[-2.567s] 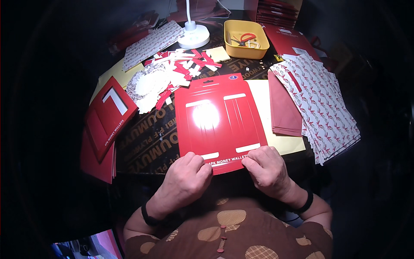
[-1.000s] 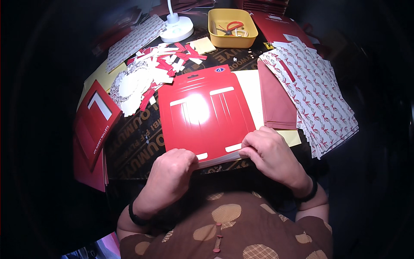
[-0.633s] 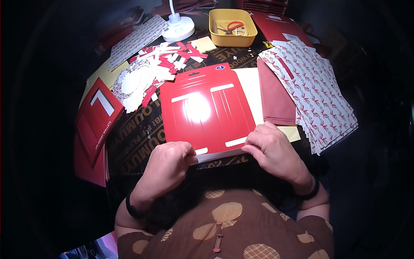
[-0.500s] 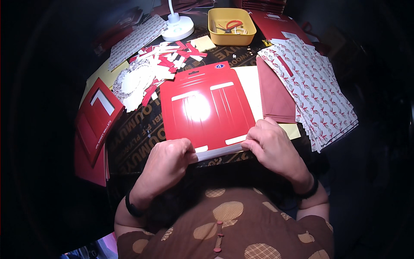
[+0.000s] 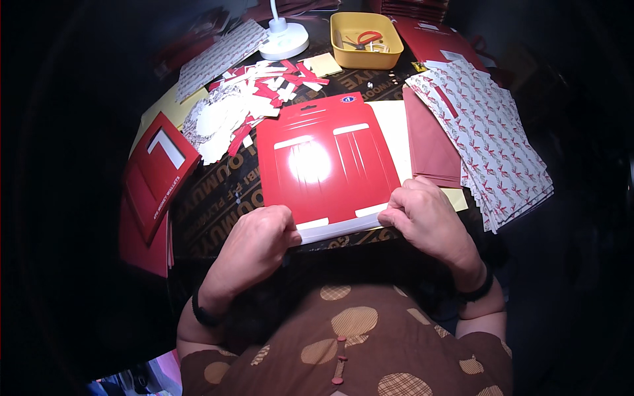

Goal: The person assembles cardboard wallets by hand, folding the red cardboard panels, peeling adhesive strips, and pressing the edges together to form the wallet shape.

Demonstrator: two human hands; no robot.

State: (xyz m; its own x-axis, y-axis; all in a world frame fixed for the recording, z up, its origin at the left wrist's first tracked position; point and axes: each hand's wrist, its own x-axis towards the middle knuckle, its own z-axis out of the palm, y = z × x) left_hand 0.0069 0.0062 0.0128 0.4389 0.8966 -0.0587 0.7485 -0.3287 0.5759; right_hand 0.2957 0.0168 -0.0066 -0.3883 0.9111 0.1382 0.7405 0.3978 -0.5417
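Note:
A glossy red card pack (image 5: 330,191) lies in front of me, with a hang hole at its far edge and white slots near its corners. Along its near edge runs a whitish, see-through strip (image 5: 340,229), which looks like the flap of a clear plastic sleeve. My left hand (image 5: 259,239) pinches the strip's left end, fingers closed. At the right end, my right hand (image 5: 428,218) grips the same edge between thumb and curled fingers. Under the pack's right side, a cream sheet (image 5: 391,125) shows in part.
Dark red envelopes (image 5: 432,145) and a fanned stack of patterned sheets (image 5: 485,142) lie to the right. Paper scraps (image 5: 221,119) are heaped at left, beside red wallets (image 5: 155,178). Behind stand a white lamp base (image 5: 284,41) and a yellow tray (image 5: 366,59) holding red-handled scissors (image 5: 370,38).
The whole view has shifted slightly, so the table things sit further right in the picture. Both hands keep their pinch, and more of the whitish strip shows between them.

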